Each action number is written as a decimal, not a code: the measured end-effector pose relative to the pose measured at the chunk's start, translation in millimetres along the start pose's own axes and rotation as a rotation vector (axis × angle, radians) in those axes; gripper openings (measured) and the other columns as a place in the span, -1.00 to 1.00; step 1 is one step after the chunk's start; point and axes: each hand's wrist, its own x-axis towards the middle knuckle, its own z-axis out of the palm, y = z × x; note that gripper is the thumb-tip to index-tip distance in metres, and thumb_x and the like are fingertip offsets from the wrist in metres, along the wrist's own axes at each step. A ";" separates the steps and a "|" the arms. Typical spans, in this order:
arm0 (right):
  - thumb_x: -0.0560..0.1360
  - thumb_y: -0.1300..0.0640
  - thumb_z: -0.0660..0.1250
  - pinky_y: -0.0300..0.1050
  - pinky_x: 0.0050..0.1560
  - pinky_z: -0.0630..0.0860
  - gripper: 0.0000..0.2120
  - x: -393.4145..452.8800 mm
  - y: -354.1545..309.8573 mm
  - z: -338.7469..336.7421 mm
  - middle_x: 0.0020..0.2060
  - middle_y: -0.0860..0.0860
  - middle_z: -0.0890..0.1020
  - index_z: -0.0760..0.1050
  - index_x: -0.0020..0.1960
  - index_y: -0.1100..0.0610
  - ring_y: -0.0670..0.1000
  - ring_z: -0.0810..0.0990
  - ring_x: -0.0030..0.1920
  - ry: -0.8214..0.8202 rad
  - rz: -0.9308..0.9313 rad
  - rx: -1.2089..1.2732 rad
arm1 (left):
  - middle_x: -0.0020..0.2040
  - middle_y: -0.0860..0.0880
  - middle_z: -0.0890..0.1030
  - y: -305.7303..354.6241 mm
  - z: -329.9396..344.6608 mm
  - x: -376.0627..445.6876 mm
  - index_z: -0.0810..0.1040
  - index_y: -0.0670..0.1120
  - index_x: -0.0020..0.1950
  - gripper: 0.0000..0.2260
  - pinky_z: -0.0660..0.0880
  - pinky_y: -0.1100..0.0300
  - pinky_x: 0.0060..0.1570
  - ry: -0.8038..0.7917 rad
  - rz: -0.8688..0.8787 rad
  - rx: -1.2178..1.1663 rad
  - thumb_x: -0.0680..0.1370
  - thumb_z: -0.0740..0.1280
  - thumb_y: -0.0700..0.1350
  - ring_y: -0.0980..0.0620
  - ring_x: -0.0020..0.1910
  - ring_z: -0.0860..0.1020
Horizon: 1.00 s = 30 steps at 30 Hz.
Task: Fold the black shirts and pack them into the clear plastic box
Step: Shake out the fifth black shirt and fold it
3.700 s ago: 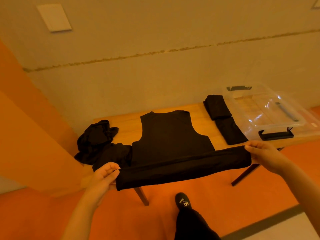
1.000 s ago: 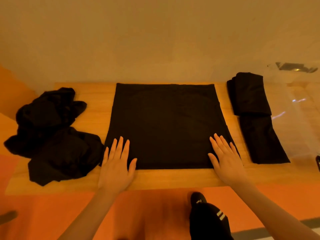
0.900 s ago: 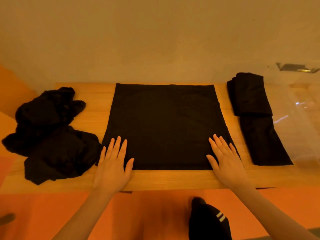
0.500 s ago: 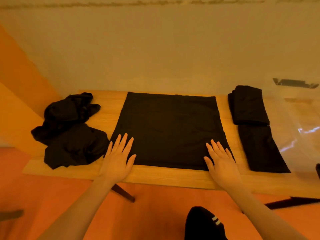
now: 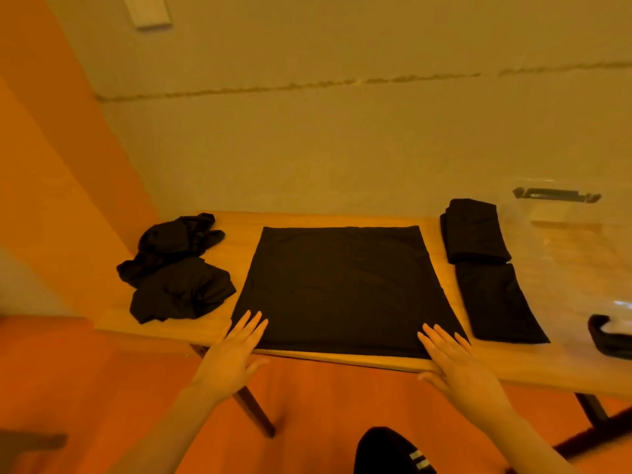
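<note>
Black shirt [image 5: 342,285] under hands; label unreadable.

head view — worn high, faces forward-down | table [image 5: 342,362] near | wall behind — single view

I'm at a wooden table [image 5: 342,218] pushed against a pale wall [image 5: 342,131], a rough seam [image 5: 290,87] running across it. Orange floor [image 5: 307,398] below, dark table legs [image 5: 254,410], warm amber light, white wall plate [image 5: 148,10] upper left.
</note>
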 end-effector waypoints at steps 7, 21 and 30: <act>0.50 0.04 0.33 -0.23 0.34 0.24 -0.45 -9.5 8.0 -6.7 0.42 -0.02 0.25 0.19 0.42 0.02 -0.03 0.31 0.41 0.171 -0.031 0.041 | 0.47 -0.07 0.25 1.6 -10.5 -11.4 0.23 -0.15 0.44 -0.58 0.08 0.29 0.40 -0.030 -0.145 -0.322 0.59 0.16 -0.31 0.01 0.48 0.16; 0.46 0.26 0.37 -0.28 0.01 0.48 -0.88 -33.8 22.0 -75.1 -0.14 -0.03 0.63 0.62 -0.05 0.11 -0.06 0.58 -0.05 0.406 0.134 0.596 | -0.34 -0.17 0.57 -18.2 -68.8 -21.6 0.64 -0.16 -0.15 -0.92 0.30 0.38 -0.44 0.233 -0.262 -0.702 0.50 0.35 -0.24 0.05 -0.42 0.44; 0.51 0.28 0.28 -0.26 -0.15 0.42 -0.85 -42.2 28.4 -102.3 -0.22 0.03 0.59 0.54 -0.17 0.08 -0.02 0.55 -0.14 0.536 0.189 0.842 | -0.09 -0.09 0.57 -10.0 -103.5 -21.4 0.61 -0.20 0.02 -0.88 0.38 0.17 -0.03 0.412 -0.305 -0.895 0.52 0.33 -0.22 0.00 -0.06 0.51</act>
